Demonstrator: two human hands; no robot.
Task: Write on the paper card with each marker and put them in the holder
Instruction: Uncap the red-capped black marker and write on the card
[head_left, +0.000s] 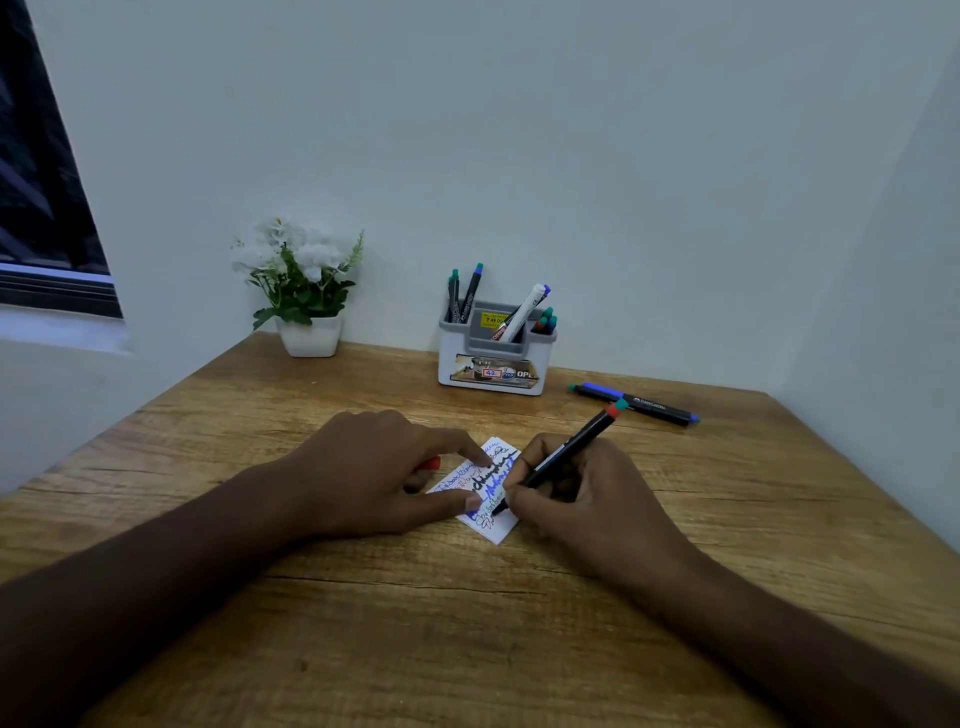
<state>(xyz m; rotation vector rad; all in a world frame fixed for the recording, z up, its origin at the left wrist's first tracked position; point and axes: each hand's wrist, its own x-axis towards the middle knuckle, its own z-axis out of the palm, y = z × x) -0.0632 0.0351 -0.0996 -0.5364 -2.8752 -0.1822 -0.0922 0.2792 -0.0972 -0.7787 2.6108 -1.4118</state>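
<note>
- I am gripping a black marker (566, 451) in my right hand (582, 512), fingers curled round its barrel, and its tip is touching the lower part of the paper card (488, 493); its red and teal back end is pointing up and away from me to the right.
- My left hand (374, 467) is lying on the left side of the card, with forefinger and thumb stretched out and pressing the paper flat; a red cap (430, 463) is showing under the curled fingers, so this hand is holding that as well.
- The card is lying on the wooden surface (363, 623) between my hands, already carrying lines of blue, red, black and green writing.
- The white and grey holder (493, 358) is standing near the far edge of the surface, with dark markers (465, 293) in its left compartment, a white marker (524, 312) leaning in the middle one and teal-ended ones (546, 319) in the right.
- Two more markers (636, 404) are lying side by side on the surface, right of the holder and beyond my right hand.
- A small white pot of white flowers (306, 291) is sitting at the wall, left of the holder.
</note>
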